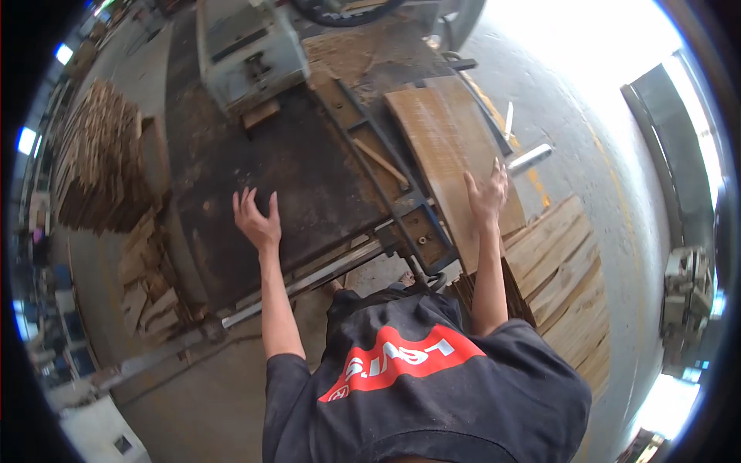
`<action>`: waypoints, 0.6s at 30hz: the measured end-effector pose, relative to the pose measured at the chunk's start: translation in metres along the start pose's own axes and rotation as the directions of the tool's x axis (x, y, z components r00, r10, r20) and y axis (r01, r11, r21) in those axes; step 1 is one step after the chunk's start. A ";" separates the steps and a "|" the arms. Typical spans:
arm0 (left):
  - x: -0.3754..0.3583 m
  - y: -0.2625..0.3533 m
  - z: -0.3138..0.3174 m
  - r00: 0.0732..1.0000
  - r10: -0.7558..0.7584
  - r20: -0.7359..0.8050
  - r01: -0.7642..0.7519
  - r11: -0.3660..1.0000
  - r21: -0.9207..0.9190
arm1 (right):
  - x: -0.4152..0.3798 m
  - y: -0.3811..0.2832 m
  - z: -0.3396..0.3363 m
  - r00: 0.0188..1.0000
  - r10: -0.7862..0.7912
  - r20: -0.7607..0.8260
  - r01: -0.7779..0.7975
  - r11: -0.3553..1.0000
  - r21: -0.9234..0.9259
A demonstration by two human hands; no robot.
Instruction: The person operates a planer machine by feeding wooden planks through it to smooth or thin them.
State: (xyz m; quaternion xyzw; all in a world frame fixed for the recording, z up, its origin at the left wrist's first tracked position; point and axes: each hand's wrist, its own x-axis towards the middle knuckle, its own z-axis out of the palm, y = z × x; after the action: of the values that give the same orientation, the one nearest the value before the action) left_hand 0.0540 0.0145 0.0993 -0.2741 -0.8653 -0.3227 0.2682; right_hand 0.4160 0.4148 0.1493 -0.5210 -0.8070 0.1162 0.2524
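Observation:
My left hand hovers over the dark, worn machine table, fingers apart and nothing in them. On the right, my right hand is open over a wide brown wooden board, its fingers stretched toward the far end, near the board's right edge. The board lies lengthwise on the machine's right side, next to a blue-grey metal frame. Inside that frame rests a thin wooden stick. A shiny metal cylinder sticks out just beyond my right hand.
A grey machine housing stands at the table's far side, with a small wood piece beneath it. Stacked planks rise at the left, with scrap wood below. Pale boards lie at the right. Sawdust covers the far surface.

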 end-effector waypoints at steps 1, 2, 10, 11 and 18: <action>0.002 0.005 -0.003 0.999 0.033 -0.038 -0.032 0.999 0.028 | -0.019 -0.021 -0.016 0.998 0.019 0.066 -0.017 1.000 -0.019; 0.005 0.010 -0.006 0.995 0.066 -0.078 -0.061 0.996 0.061 | -0.036 -0.039 -0.026 0.991 0.030 0.131 -0.026 0.999 -0.038; -0.003 0.055 -0.033 0.979 0.041 -0.199 -0.072 0.986 -0.149 | -0.046 -0.050 -0.033 0.950 0.034 0.310 0.045 0.969 -0.242; -0.003 0.070 -0.040 0.972 0.069 -0.224 -0.110 0.979 -0.174 | -0.046 -0.046 -0.031 0.956 0.011 0.292 0.050 0.978 -0.201; -0.010 0.166 -0.092 0.950 -0.126 -0.285 -0.078 0.789 -0.609 | -0.041 -0.060 -0.046 0.963 0.065 0.260 -0.033 0.992 -0.126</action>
State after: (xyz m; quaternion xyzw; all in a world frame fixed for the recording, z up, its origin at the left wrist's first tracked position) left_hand 0.1953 0.0528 0.2208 -0.2806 -0.6639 -0.6281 0.2932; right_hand 0.4070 0.3487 0.2029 -0.5352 -0.8256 0.1419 0.1082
